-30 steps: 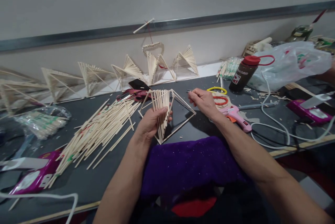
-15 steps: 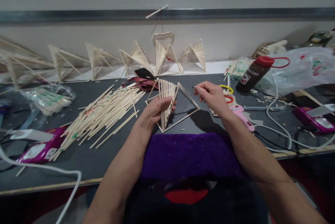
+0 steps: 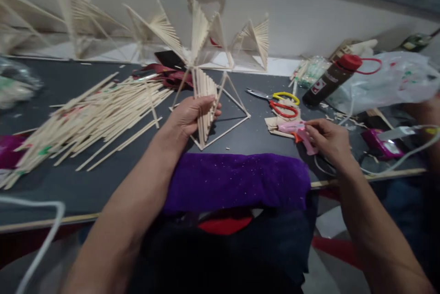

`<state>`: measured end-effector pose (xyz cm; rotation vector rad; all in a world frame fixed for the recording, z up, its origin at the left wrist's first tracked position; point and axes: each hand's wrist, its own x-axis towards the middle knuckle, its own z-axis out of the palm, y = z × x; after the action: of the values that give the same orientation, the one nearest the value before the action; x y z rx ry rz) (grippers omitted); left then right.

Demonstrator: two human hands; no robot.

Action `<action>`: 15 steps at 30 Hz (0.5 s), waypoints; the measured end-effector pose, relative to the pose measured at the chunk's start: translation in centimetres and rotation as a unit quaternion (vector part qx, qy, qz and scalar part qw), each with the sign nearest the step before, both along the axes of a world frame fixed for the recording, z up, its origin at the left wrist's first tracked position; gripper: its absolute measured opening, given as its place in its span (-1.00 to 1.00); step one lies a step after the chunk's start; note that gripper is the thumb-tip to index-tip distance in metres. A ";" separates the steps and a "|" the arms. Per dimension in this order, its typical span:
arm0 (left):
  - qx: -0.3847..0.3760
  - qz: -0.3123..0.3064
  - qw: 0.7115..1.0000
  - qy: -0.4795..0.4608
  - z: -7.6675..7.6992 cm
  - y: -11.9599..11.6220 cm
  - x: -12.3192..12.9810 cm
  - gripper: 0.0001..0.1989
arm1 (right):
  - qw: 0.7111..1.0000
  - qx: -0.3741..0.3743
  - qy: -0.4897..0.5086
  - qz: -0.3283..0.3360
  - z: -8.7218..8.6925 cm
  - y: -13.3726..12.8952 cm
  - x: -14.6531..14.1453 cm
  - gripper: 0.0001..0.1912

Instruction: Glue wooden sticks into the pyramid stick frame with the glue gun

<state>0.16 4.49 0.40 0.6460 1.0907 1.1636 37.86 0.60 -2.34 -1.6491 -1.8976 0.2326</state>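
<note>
My left hand [image 3: 192,117] is wrapped round a fan of thin wooden sticks [image 3: 203,122] on a small stick frame [image 3: 228,132] that rests on the dark table. The frame has triangular sides, and its sticks overlap in a twisted row. To the right, my right hand [image 3: 328,140] has its fingers closed at the rear end of a pink glue gun [image 3: 288,127]. The gun's nozzle points left over a piece of card [image 3: 271,124]. Scissors [image 3: 283,103] with yellow and red handles lie just behind it.
Loose sticks [image 3: 110,119] are heaped on the left. Finished stick frames [image 3: 202,32] stand along the wall. On the right are a dark bottle [image 3: 332,80], a plastic bag [image 3: 395,80] and a purple device [image 3: 381,143] with a white cable. Another person's arm [image 3: 424,117] shows at the right edge.
My right hand has moved from beside the stick frame rightwards to the glue gun, which has turned and now points left. My left hand keeps its hold; the view has shifted.
</note>
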 end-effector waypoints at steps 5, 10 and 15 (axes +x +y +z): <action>-0.004 -0.016 0.999 0.031 0.3 0.3 0.2 -0.77 | 0.996 -0.004 -0.071 -0.049 -0.5 -0.4 3.0 -0.64; -0.020 -0.016 0.999 0.025 0.5 0.3 0.2 -0.84 | 0.991 -0.056 -0.116 -0.022 -0.3 -0.8 2.4 -0.58; -0.011 -0.001 1.000 -0.008 0.2 0.0 0.5 -0.88 | 0.977 -0.146 -0.153 -0.031 -0.3 -0.4 2.0 -0.45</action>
<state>0.66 4.53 0.58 0.6198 1.0888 1.1525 39.81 0.24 -2.63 -2.0338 -2.1119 0.2547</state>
